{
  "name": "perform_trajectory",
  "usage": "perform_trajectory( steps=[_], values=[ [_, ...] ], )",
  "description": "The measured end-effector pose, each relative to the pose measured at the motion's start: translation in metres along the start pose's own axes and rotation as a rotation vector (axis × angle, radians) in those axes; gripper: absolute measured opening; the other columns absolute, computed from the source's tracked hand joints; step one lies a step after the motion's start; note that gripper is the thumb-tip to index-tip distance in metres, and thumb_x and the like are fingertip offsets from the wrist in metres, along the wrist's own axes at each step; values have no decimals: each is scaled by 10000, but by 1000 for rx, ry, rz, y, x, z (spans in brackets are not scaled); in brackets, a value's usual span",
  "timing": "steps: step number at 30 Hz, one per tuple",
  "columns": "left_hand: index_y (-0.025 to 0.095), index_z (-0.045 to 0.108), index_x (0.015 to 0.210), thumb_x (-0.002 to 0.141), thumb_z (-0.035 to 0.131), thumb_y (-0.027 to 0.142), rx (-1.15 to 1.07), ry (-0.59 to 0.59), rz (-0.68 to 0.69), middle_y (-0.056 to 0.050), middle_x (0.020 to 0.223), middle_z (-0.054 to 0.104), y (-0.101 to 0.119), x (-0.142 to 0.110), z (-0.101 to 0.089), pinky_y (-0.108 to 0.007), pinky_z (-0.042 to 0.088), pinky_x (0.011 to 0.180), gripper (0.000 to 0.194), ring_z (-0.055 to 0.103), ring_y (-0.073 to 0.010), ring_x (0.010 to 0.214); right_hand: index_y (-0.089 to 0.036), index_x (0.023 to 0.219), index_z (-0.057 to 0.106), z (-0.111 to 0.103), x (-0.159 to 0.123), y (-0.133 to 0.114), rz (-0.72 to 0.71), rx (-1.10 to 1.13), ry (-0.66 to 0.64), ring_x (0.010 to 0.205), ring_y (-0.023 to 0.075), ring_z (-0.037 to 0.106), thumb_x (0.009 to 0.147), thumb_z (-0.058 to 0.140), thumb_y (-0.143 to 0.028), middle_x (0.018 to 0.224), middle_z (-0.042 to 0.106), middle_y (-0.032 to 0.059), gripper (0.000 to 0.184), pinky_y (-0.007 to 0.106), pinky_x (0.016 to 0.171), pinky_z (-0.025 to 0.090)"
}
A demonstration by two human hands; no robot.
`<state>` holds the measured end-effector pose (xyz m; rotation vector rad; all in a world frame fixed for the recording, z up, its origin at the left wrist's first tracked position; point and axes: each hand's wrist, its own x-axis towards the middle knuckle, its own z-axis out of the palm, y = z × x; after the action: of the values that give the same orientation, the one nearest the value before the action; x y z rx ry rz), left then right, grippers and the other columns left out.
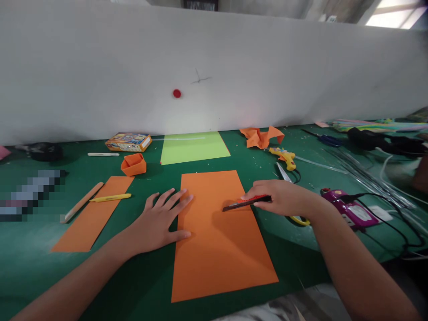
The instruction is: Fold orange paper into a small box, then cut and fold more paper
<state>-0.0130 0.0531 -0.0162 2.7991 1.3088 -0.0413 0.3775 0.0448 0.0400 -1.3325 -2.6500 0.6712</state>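
Observation:
A sheet of orange paper (220, 249) lies flat on the green table in front of me. My left hand (162, 218) rests on its left edge, fingers spread, holding nothing. In my right hand (277, 196) is a red and black utility knife (245, 203), its tip over the sheet's upper middle; I cannot tell whether it touches. A pair of scissors (284, 172) with yellow handles lies partly hidden under my right hand and wrist. Left of my left hand are a narrower orange paper strip (100, 216), a yellow pen (112, 197) and a wooden stick (83, 200).
Green paper (195, 149), a small box (129, 141), a folded orange paper cup (133, 165) and crumpled orange paper (261, 137) stand toward the white wall (214, 53). A yellow glue gun (283, 157) and a purple power strip (351, 208) with cords lie at right.

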Motion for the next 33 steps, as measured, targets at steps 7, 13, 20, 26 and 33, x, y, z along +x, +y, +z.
perform_trajectory(
  steps=[7,13,20,26,33],
  values=[
    [352,217,1630,911,415,806,-9,-16,0,-75,1694,251,-1,1,-1,-660,167,1171,873,228,-434,1526,-375,1284,702,-1,-1,4,6,13,-6,1049,249,680,940,543,-262,1210,714,29,396,341,845,512],
    [368,194,1632,912,435,795,-15,10,11,-74,1689,267,-2,0,1,-642,157,1187,871,247,-429,1519,-374,1252,721,-3,-4,8,41,40,8,1025,255,684,920,577,-274,1179,726,29,375,346,831,517],
    [344,204,1635,913,401,810,-6,-23,1,-71,1701,225,-1,1,-1,-664,158,1167,882,212,-432,1531,-361,1267,716,-5,-4,8,47,58,-11,1058,263,672,929,566,-278,1195,725,34,379,365,868,520],
    [361,214,1630,918,417,796,11,11,9,-71,1690,263,-1,0,0,-643,171,1175,859,248,-426,1520,-354,1260,720,-4,-4,10,44,71,-9,1043,257,676,922,578,-277,1182,726,35,375,355,859,521],
    [373,212,1628,904,436,804,1,11,4,-71,1680,292,-1,0,0,-638,172,1182,871,273,-427,1511,-365,1285,708,-4,-4,12,29,72,-21,1059,250,668,933,568,-273,1193,720,32,390,342,859,511]
  ],
)
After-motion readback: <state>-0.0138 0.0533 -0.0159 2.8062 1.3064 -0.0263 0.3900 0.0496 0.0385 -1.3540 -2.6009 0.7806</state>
